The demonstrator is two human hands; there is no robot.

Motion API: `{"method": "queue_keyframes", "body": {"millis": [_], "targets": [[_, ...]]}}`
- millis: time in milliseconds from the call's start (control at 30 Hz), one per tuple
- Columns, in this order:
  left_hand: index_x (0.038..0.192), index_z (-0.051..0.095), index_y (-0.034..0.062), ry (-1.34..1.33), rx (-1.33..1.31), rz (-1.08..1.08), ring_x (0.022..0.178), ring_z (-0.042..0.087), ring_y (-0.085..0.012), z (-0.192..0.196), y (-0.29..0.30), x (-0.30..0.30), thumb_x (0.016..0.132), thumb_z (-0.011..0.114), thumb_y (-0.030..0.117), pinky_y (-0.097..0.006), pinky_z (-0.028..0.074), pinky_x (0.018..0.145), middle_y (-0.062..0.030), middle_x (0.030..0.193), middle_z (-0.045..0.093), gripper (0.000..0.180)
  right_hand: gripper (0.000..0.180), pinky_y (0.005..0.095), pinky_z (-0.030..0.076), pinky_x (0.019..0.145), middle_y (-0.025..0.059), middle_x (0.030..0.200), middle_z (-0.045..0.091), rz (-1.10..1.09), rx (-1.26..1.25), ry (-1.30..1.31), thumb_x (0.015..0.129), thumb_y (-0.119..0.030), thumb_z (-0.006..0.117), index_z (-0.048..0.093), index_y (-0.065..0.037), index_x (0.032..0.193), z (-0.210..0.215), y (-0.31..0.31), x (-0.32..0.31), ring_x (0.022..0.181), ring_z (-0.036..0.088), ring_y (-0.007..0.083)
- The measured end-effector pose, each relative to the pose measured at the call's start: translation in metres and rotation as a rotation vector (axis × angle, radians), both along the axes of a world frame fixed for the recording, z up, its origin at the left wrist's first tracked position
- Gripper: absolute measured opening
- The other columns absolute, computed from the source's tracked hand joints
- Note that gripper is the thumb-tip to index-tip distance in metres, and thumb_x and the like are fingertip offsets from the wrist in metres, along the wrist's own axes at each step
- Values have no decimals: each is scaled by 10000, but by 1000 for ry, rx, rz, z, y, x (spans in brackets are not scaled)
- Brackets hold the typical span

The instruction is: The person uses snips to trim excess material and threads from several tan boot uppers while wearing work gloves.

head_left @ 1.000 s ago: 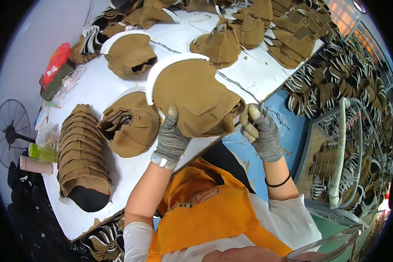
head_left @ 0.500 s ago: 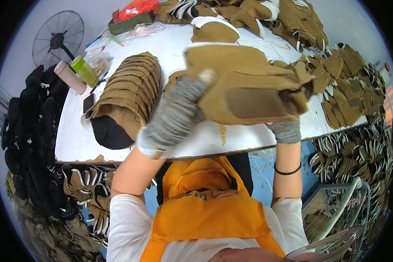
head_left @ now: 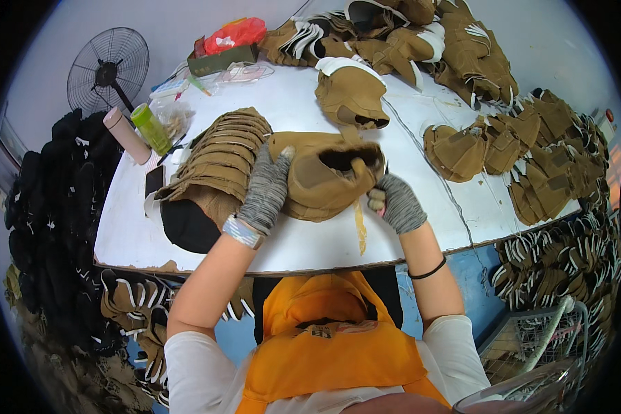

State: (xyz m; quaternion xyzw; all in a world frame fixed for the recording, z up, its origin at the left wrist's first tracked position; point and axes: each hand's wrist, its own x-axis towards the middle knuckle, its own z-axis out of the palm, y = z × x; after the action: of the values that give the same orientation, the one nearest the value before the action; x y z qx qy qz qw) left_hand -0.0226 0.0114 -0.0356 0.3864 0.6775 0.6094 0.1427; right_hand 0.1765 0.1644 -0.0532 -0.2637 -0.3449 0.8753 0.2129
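A rounded brown piece of sewn fabric (head_left: pixel 317 196), with a dark opening, a loop or tab at its edge and a darker patch, is held just over the white table. My left hand (head_left: pixel 265 190), in a grey knit glove, grips its left side with the thumb on top. My right hand (head_left: pixel 400 205), gloved in grey with bare fingertips, has its fingers curled at the piece's lower right edge. Left of my left hand lies a nested row of similar brown pieces (head_left: pixel 221 155), with a black oval face (head_left: pixel 193 224) at its near end.
Another brown piece with a white crescent edge (head_left: pixel 352 93) lies beyond my hands on the white table (head_left: pixel 310 248). Brown piles (head_left: pixel 472 52) fill the back and right. Bottles (head_left: pixel 150 129), a phone (head_left: pixel 154 181) and a box (head_left: pixel 224 61) stand left. A thin cord (head_left: pixel 441 183) runs right.
The held piece has come lower and nearer, turned so that its dark opening shows. My right hand has come from beneath it to its right edge. My view has shifted slightly.
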Motion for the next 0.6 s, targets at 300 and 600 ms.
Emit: {"method": "queue_keyframes", "body": {"millis": [300, 600], "targets": [[1308, 487, 18, -445, 130, -160, 1074, 523, -181, -9, 38, -7, 938, 481, 117, -258, 402, 955, -96, 1211, 569, 383, 504, 320, 466, 777, 123, 860, 629, -81, 927, -448, 855, -435, 640, 558, -9, 1111, 11, 28, -9, 832, 563, 191], [1216, 559, 0, -146, 198, 42, 1011, 563, -210, -31, 48, -6, 937, 538, 222, -285, 418, 936, -139, 1152, 588, 357, 412, 262, 450, 850, 50, 996, 645, -366, 1155, -239, 873, -358, 633, 623, -48, 1144, 14, 37, 2, 893, 575, 137]]}}
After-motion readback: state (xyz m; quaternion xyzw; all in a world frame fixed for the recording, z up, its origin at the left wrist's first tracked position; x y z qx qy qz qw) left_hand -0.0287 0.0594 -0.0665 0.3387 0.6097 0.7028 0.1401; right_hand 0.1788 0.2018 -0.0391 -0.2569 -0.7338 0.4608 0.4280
